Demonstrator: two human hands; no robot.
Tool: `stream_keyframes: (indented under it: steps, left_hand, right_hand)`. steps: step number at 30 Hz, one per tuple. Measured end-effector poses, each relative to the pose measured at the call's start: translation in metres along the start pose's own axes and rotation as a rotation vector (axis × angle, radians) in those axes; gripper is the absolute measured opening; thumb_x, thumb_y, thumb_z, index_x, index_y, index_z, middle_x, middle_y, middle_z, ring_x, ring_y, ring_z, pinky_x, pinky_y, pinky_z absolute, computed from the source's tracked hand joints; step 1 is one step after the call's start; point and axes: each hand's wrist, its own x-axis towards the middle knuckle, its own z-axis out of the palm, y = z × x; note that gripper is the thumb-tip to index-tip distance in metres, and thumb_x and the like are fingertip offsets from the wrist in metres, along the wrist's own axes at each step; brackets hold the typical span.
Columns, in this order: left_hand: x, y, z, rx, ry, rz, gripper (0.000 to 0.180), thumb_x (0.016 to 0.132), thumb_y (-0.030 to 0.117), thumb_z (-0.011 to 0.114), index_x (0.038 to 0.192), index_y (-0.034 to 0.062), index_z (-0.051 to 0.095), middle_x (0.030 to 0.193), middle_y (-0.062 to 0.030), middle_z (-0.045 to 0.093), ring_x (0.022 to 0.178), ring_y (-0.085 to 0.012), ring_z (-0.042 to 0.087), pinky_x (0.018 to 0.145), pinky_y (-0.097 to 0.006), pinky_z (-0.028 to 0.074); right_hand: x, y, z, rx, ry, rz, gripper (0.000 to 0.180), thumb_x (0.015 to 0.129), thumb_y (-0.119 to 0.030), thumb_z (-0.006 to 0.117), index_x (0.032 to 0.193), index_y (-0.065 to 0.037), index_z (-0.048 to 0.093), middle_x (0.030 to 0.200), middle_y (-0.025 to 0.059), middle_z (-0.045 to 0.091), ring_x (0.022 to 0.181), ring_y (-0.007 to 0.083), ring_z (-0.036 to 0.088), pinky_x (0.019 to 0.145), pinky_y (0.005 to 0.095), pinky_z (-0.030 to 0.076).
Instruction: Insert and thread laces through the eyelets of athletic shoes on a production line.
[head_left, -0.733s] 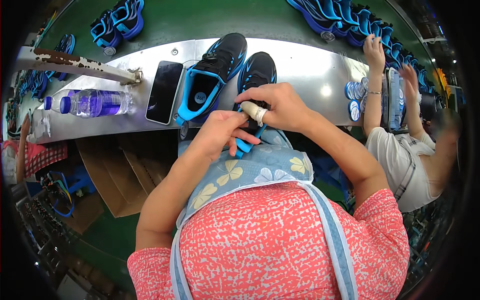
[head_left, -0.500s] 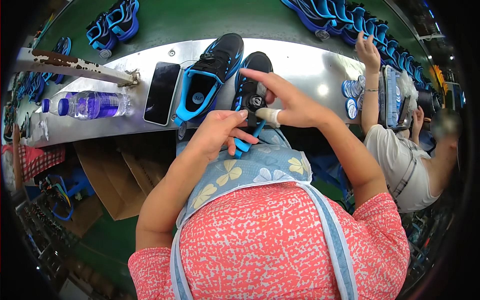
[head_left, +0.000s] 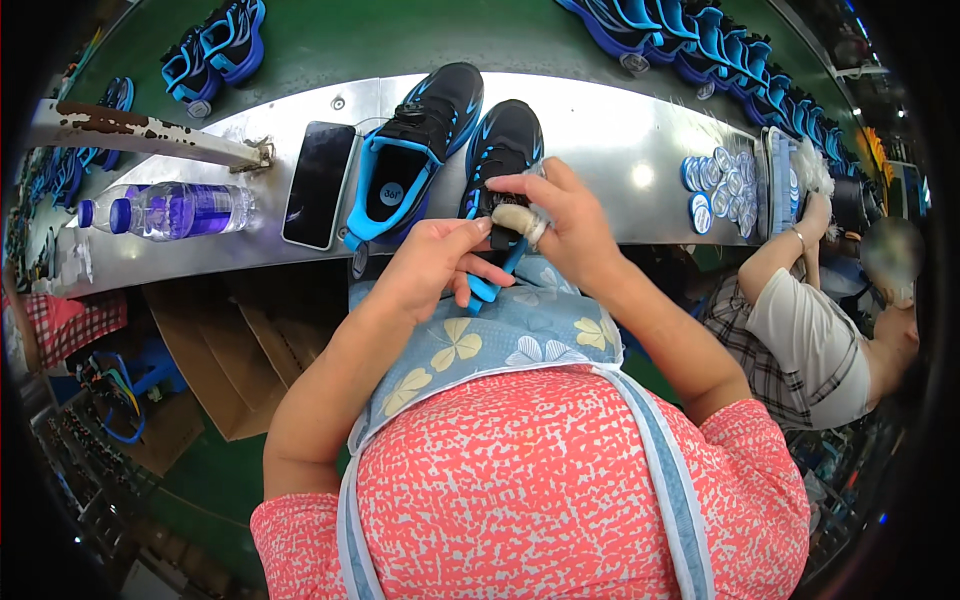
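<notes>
A black and blue sports shoe (head_left: pixel 508 135) lies at the edge of the metal bench in front of me, toe pointing away. My left hand (head_left: pixel 430 268) pinches its near end by the opening, thumb over bent fingers. My right hand (head_left: pixel 572 215) is closed over the shoe's tongue, its thumb wearing a beige finger cover (head_left: pixel 520 220). The round lacing dial on the tongue is now mostly hidden under these fingers. Just left stands the matching shoe (head_left: pixel 425 130), untouched, its blue lining and insole showing.
A phone (head_left: pixel 320 185) and water bottles (head_left: pixel 190 210) lie left, near a chipped metal bar (head_left: pixel 150 130). Round tags (head_left: pixel 720 185) lie right, beside a tray (head_left: pixel 778 180) and a co-worker's hand (head_left: pixel 815 215). Shoes (head_left: pixel 700 45) line the green belt (head_left: pixel 400 40). Cardboard boxes (head_left: pixel 210 350) stand below.
My right hand has drawn in over the dial, its thumb now across the tongue. My left hand stays nearly put. The co-worker's raised arm has come down toward the tray, uncovering more tags.
</notes>
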Motion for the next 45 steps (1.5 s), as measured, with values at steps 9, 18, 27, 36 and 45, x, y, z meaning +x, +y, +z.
stream_keyframes:
  steps: [9, 18, 27, 36, 45]
  left_hand:
    - [-0.003, -0.006, 0.012, -0.059, 0.024, 0.064, 0.032, 0.097, 0.023, 0.046, 0.107, -0.0062, 0.056, 0.100, -0.0125, 0.064, 0.078, -0.0229, 0.070, 0.037, -0.020, 0.043]
    - [-0.046, 0.016, -0.021, 0.228, 0.161, 0.308, 0.031, 0.095, 0.020, 0.050, 0.113, -0.0047, 0.057, 0.111, -0.0158, 0.062, 0.102, -0.0194, 0.061, 0.064, -0.028, 0.053]
    - [0.014, 0.033, -0.085, 0.913, 0.554, 0.524, 0.024, 0.083, 0.013, 0.058, 0.103, 0.0008, 0.060, 0.085, -0.0199, 0.062, 0.079, -0.0334, 0.061, 0.073, -0.037, 0.047]
    - [-0.002, 0.009, -0.061, 0.910, 0.318, 0.587, 0.027, 0.083, 0.009, 0.057, 0.108, 0.0003, 0.062, 0.090, -0.0187, 0.065, 0.083, -0.0271, 0.064, 0.074, -0.036, 0.047]
    - [0.005, 0.006, -0.064, 0.559, 0.478, 0.408, 0.025, 0.083, 0.016, 0.062, 0.101, -0.0020, 0.065, 0.076, -0.0096, 0.065, 0.068, -0.0146, 0.059, 0.066, -0.028, 0.047]
  right_hand:
    - [0.000, 0.005, 0.013, -0.094, 0.132, -0.090, 0.028, 0.073, -0.016, 0.072, 0.099, -0.006, 0.066, 0.082, 0.0104, 0.053, 0.079, 0.0286, 0.052, 0.070, 0.0360, 0.043]
    - [-0.026, 0.002, -0.018, -0.296, -0.266, 0.087, 0.091, 0.068, -0.032, 0.080, 0.141, -0.002, 0.033, 0.108, 0.0223, 0.051, 0.098, 0.0388, 0.055, 0.084, 0.0419, 0.045]
    - [-0.002, 0.054, -0.074, -0.354, -0.046, 0.108, 0.067, 0.065, 0.009, 0.055, 0.130, -0.005, 0.049, 0.110, 0.0209, 0.054, 0.100, 0.0395, 0.054, 0.089, 0.0423, 0.044]
    - [0.074, -0.013, -0.028, -0.003, -0.480, -0.098, 0.059, 0.074, -0.017, 0.074, 0.129, -0.016, 0.052, 0.093, 0.0089, 0.055, 0.085, 0.0226, 0.055, 0.074, 0.0345, 0.046]
    - [0.067, -0.015, -0.019, -0.309, -0.668, -0.309, 0.048, 0.073, -0.013, 0.070, 0.118, -0.014, 0.053, 0.091, 0.0099, 0.058, 0.081, 0.0317, 0.061, 0.069, 0.0404, 0.049]
